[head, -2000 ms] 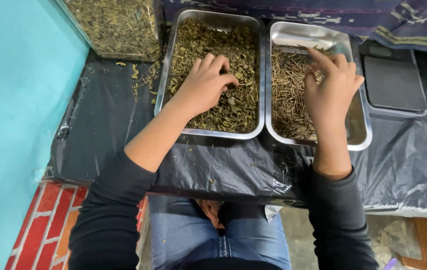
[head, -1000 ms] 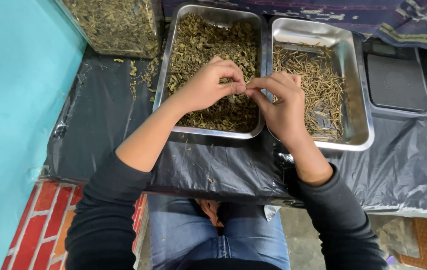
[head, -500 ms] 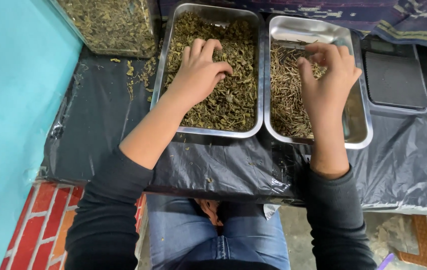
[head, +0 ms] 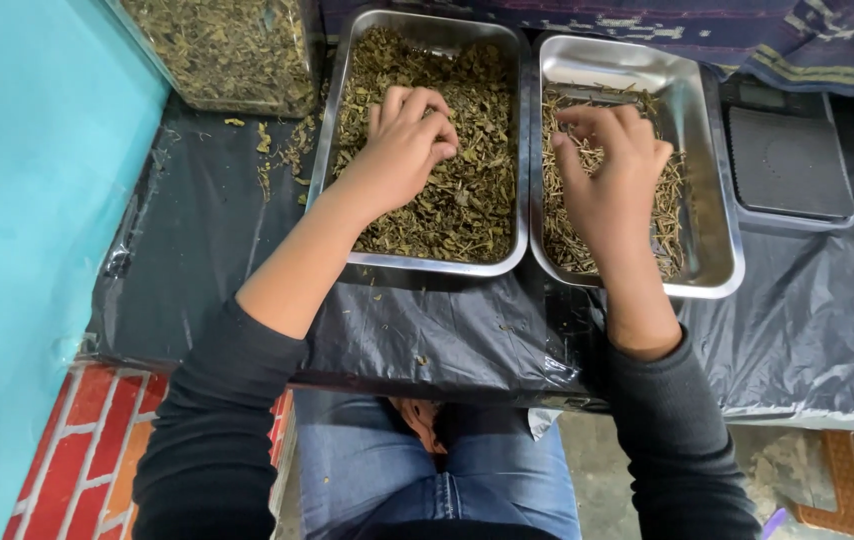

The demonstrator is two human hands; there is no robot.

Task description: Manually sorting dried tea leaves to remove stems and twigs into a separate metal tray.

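Left hand (head: pixel 402 150) curled, pinching into dried leaves (head: pixel 467 200); right hand (head: pixel 612 175) half-closed over stems (head: pixel 669 215) in the neighbouring tray (head: pixel 717 270); held contents indiscernible.

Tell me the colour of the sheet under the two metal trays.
Black: a glossy, crinkled plastic sheet, seen best in the head view, the only one.

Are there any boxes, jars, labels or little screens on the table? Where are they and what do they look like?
Clear container: far left corner, see-through, full of dried green-brown leaves.
Weighing scale: right of the trays, flat, dark grey, square; its small screen sits at the far edge, unreadable.
Labels or signs: none visible.
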